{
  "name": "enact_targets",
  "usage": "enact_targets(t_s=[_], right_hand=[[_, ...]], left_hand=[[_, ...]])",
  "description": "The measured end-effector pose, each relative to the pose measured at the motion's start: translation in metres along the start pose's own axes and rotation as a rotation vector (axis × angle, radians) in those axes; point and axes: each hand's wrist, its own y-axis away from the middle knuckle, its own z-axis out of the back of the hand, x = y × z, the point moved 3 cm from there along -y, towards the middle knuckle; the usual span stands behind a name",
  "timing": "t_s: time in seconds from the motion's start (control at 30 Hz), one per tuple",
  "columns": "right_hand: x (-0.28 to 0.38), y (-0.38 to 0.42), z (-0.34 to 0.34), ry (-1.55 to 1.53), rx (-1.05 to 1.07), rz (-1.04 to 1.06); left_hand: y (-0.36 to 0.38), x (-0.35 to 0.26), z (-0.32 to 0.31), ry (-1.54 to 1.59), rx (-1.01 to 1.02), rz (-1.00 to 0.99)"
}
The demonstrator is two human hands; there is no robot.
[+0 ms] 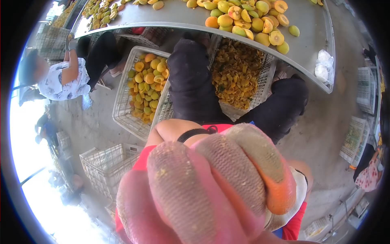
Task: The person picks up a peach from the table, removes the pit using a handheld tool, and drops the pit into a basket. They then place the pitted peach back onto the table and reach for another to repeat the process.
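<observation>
A gloved hand, which appears to be my right hand [207, 179], fills the lower middle, very close to the camera. Its pink glove has worn, dirty brown fingertips and one orange patch. The fingers are bent and pressed together; anything inside them is hidden. Behind it, at the right, shows a pale glove cuff [300, 189]. Bare skin with a dark band [195, 133] emerges behind the glove, but my left hand cannot be made out. Beyond my knees, halved yellow-green fruit, like peaches [260, 24], lies on a metal table [170, 14].
Under the table, a crate [264, 77] holds orange-brown fruit scraps. Left of my legs stands a crate [122, 110] of fruit halves, with another crate [101, 166] nearer. A white plastic bag [324, 67] lies at the table's corner. A co-worker [65, 77] sits at the left.
</observation>
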Motion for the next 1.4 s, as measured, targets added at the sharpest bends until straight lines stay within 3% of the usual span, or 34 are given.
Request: enact_targets(t_s=[0.03, 0.1, 0.13, 0.17, 0.2, 0.23, 0.3, 0.37, 0.47, 0.5, 0.57, 0.6, 0.7, 0.8, 0.93, 1.0, 1.1, 1.13, 1.17, 1.3, 1.4], right_hand=[[0.000, -0.001, -0.001, -0.009, -0.002, -0.005], [-0.005, -0.010, -0.003, -0.073, -0.042, -0.041], [-0.009, -0.013, -0.002, -0.098, -0.062, -0.058], [-0.013, -0.016, -0.004, -0.058, -0.052, -0.034], [-0.018, -0.018, -0.006, -0.019, -0.043, -0.010], [-0.026, -0.020, -0.012, 0.090, -0.011, 0.056], [-0.031, -0.026, -0.013, 0.066, 0.142, -0.017], [-0.033, -0.034, -0.015, -0.005, 0.259, -0.086], [-0.039, -0.036, -0.023, -0.260, 0.363, -0.125], [-0.041, -0.035, -0.027, -0.354, 0.436, -0.195], [-0.033, -0.032, -0.035, -0.431, 0.385, -0.202], [-0.027, -0.030, -0.040, -0.398, 0.340, -0.184], [-0.021, -0.045, -0.031, -0.570, 0.324, -0.118], [-0.023, -0.050, -0.016, -0.593, 0.410, -0.067], [-0.027, -0.045, -0.015, -0.703, 0.520, -0.148], [-0.029, -0.044, -0.021, -0.649, 0.493, -0.169], [-0.036, -0.055, -0.020, -0.592, 0.626, -0.194], [-0.036, -0.055, -0.018, -0.589, 0.664, -0.213], [-0.037, -0.056, -0.016, -0.586, 0.702, -0.232], [-0.019, -0.039, -0.012, -0.544, 0.661, -0.260], [-0.037, -0.036, -0.021, -0.563, 0.523, -0.108]], left_hand=[[-0.001, -0.004, -0.006, -0.019, -0.013, -0.002], [0.006, -0.001, -0.005, -0.474, -0.141, 0.039], [0.013, 0.007, -0.022, -1.034, -0.363, 0.017], [0.013, 0.008, -0.024, -1.073, -0.523, -0.002], [0.013, 0.010, -0.027, -1.098, -0.685, -0.017], [0.009, 0.017, -0.017, -0.598, -0.734, -0.031], [-0.003, 0.028, -0.001, -0.157, -0.750, 0.057], [0.000, 0.036, 0.023, -0.280, -0.802, 0.176], [0.043, 0.072, 0.073, -0.711, -0.668, 0.256], [0.056, 0.077, 0.084, -1.133, -0.490, 0.411], [0.077, 0.103, 0.109, -0.742, -0.667, 0.623], [0.090, 0.111, 0.119, -0.697, -0.709, 0.752], [0.109, 0.122, 0.133, -0.913, -0.492, 0.859], [0.112, 0.129, 0.137, -0.871, -0.386, 0.859], [0.117, 0.140, 0.154, -0.758, -0.516, 0.929], [0.118, 0.147, 0.174, -0.860, -0.489, 0.969], [0.111, 0.152, 0.185, -0.933, -0.473, 1.072], [0.107, 0.156, 0.189, -0.981, -0.409, 1.014], [0.106, 0.156, 0.192, -1.014, -0.425, 1.162], [0.107, 0.169, 0.216, -1.287, -0.160, 1.049], [0.113, 0.184, 0.232, -1.526, 0.071, 0.932]])
